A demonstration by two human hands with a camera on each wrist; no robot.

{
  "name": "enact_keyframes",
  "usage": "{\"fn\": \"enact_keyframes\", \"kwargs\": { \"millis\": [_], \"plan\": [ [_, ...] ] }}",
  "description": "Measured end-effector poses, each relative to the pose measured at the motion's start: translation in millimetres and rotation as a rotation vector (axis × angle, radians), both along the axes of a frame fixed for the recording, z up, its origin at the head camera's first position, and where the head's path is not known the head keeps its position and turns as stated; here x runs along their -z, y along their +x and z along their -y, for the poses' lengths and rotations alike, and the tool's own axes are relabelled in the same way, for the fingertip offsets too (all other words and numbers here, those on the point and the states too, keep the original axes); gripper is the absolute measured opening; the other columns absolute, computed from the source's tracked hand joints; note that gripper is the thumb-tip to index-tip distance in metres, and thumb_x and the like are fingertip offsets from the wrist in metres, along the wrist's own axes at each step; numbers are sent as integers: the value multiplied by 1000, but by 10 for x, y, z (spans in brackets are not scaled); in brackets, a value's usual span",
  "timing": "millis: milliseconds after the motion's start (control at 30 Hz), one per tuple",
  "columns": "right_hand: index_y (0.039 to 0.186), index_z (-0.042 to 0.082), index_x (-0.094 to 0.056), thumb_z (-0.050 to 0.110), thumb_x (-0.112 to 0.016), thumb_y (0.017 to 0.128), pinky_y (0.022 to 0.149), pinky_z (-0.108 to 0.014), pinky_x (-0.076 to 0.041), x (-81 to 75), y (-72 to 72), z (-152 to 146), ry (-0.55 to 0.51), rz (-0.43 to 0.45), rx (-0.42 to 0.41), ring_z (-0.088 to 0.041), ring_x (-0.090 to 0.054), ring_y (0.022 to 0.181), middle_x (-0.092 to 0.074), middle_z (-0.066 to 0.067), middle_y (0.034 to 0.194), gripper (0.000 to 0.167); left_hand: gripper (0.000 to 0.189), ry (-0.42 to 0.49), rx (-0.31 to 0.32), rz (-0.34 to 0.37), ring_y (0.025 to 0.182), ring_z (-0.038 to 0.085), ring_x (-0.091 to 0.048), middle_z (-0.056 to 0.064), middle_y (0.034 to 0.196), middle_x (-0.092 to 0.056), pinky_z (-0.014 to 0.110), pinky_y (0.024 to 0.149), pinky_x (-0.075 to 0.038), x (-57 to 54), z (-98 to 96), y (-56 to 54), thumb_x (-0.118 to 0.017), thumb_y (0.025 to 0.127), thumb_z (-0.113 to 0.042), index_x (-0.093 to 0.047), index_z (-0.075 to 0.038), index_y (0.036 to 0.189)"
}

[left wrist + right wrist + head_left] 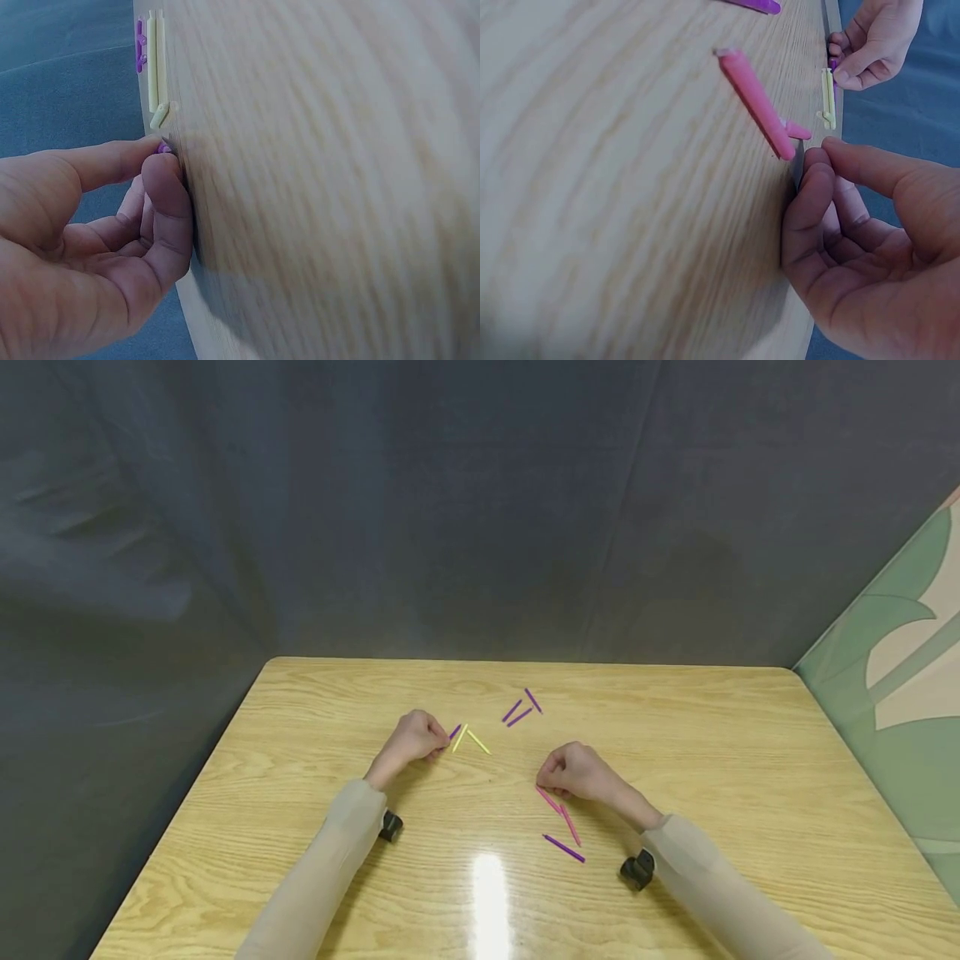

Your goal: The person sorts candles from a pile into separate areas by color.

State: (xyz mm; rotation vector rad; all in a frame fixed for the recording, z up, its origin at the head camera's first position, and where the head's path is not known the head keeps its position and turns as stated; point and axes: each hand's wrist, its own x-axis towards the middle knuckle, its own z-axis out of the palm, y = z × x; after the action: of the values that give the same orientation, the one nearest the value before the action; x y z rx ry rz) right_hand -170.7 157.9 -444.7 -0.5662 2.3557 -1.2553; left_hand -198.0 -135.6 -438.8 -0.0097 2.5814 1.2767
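Note:
With thumb and fingers, my left hand [417, 737] pinches one end of a purple stick [454, 732]; little of that stick shows in the left wrist view. Just right of it, two yellow sticks [478, 742] meet near their far ends at an angle. My right hand [581, 771] has its curled fingertips at the far end of a pink stick [549, 799], apparently pinching it. The near end of this stick meets a second pink stick [757, 105] on the table. Closer to me lies another purple stick [564, 848].
Three more purple sticks [519, 717] lie loosely grouped toward the back of the wooden table [337, 893]. A dark curtain [480, 510] hangs behind and to the left. Leaf-patterned fabric [900, 677] borders the right side. Both wrists carry small black cameras [637, 870].

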Motion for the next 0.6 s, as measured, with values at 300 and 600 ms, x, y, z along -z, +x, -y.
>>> {"fn": "enact_keyframes", "kwargs": {
  "millis": [300, 600],
  "plan": [
    [78, 1, -71, 2, -66, 85, 49, -21, -45, -7, 2, -11, 33, 15, 26, -10, -53, 53, -63, -3, 65, 9, 8, 0, 11, -8, 55, 15, -59, 10, 68, -66, 24, 51, -52, 3, 0, -10, -67, 86, 0, -71, 4, 80],
    [76, 1, -70, 1, -66, 84, 49, -23, -48, -27, 28, 9, 48, -17, 26, -10, -54, 54, -64, -2, 65, 9, 9, -18, 9, -8, 53, 15, -59, 9, 67, -66, 23, 50, -52, 4, 1, -8, -68, 85, 0, -71, 4, 77]
  ]
}}
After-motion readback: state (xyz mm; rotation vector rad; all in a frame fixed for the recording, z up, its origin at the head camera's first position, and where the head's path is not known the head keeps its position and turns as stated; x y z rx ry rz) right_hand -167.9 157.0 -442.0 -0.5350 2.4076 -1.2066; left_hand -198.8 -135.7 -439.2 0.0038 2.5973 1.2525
